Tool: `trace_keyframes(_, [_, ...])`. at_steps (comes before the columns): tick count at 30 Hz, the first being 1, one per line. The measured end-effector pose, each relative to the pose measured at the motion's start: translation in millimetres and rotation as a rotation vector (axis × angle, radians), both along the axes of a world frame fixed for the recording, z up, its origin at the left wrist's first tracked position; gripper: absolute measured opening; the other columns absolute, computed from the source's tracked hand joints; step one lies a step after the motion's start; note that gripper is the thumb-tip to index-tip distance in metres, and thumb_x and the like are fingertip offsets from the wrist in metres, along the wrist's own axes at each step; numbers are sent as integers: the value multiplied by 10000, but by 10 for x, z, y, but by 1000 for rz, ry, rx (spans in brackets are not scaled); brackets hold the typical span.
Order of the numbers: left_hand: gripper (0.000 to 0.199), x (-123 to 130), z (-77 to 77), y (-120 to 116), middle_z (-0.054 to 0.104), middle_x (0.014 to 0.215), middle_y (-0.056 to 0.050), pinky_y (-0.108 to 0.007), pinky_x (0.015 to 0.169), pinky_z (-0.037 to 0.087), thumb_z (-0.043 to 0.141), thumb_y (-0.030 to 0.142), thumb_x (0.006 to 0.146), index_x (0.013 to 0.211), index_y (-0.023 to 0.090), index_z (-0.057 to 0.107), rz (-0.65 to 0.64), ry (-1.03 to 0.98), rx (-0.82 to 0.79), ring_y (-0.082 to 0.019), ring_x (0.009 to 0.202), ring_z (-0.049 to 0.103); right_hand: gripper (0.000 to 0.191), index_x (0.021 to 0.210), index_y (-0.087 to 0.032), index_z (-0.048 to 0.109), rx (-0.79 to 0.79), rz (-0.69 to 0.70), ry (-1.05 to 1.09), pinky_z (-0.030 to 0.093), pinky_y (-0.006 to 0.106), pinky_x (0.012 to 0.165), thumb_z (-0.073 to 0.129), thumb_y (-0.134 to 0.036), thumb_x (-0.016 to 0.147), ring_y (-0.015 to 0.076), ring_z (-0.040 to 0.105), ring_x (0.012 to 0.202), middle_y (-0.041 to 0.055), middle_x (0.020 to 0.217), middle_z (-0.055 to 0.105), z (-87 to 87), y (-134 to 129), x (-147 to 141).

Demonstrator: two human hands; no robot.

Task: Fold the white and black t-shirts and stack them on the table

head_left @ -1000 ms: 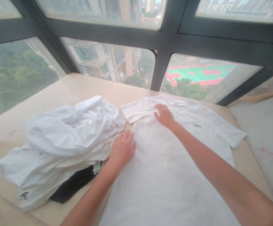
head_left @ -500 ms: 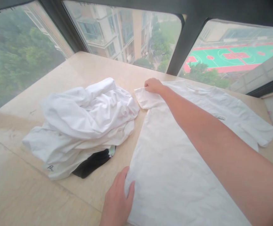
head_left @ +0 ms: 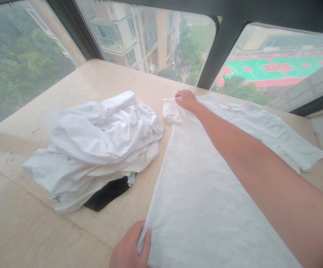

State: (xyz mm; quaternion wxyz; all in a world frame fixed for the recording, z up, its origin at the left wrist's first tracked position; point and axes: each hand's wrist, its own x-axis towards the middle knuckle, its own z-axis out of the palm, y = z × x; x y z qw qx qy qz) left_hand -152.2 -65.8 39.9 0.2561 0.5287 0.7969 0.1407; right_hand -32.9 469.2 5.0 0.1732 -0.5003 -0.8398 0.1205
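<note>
A white T-shirt (head_left: 200, 178) lies spread out on the pale stone sill, its hem toward me and its collar toward the window. My right hand (head_left: 186, 99) reaches across it and pinches the top edge by the left sleeve (head_left: 174, 111). At the lower left side edge, my left hand (head_left: 132, 245) grips the cloth between thumb and fingers. My right forearm covers part of the chest, where a small dark print (head_left: 257, 138) just shows. The shirt's other sleeve (head_left: 312, 158) rests flat at the right.
Left of the shirt sits a crumpled heap of white clothes (head_left: 102, 130), with a black piece of cloth (head_left: 108, 193) sticking out underneath. Windows with dark frames (head_left: 210, 56) border the stone sill (head_left: 66, 87) on its far sides.
My left hand has slid down and left toward me along the shirt's side edge. My right hand has shifted slightly right and away, and the left sleeve has been drawn along with it.
</note>
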Motion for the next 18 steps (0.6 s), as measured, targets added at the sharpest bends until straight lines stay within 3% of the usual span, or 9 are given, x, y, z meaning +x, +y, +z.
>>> trace_keyframes(2, [212,5,76,169,727,978,-36,-302,683,559,489,377,908,1031,297,643,-3,48,118,-206,827,706,274,1087,-153,659,22,6,60,393,439,1005,537,-174,843,272,522,1120,119,1176,624,8,4,12])
trace_keyframes(4, [236,47,182,545,695,1105,-72,-318,786,551,486,349,918,1091,277,630,-36,61,266,-215,937,681,307,1111,-144,644,78,-9,130,385,416,1009,502,-141,839,260,521,1116,124,1167,623,14,-26,46])
trace_keyframes(6, [238,111,286,1118,675,1132,-72,-310,832,531,462,290,935,1110,253,619,-106,1,368,-187,915,663,311,1085,-138,643,113,-65,179,391,396,986,453,-123,839,249,537,1062,125,1107,634,0,-100,118])
trace_keyframes(9, [281,196,356,2168,673,1065,-64,-287,780,516,492,246,909,1168,210,593,-203,-66,420,-155,786,645,337,1079,-135,635,131,-211,235,412,371,931,382,-128,857,237,555,986,132,1072,631,-84,-266,292])
trace_keyframes(13, [334,197,259,3340,634,1163,-151,-348,906,473,516,267,902,1208,139,558,-148,101,371,-237,999,645,363,1107,-153,626,119,-349,241,430,356,879,358,-143,863,243,555,989,141,1100,615,-248,-446,499])
trace_keyframes(15, [334,149,173,3686,641,1151,-172,-367,945,452,518,290,905,1193,125,558,-107,155,271,-276,1096,619,332,1047,-165,644,80,-345,217,435,357,875,366,-145,866,246,559,979,134,1068,624,-296,-475,537])
trace_keyframes(18, [372,53,65,3942,664,1111,-184,-387,951,449,554,319,875,1184,113,567,-81,170,168,-308,1123,612,294,993,-174,647,40,-346,187,437,358,878,379,-139,877,247,566,969,126,1045,624,-295,-466,526])
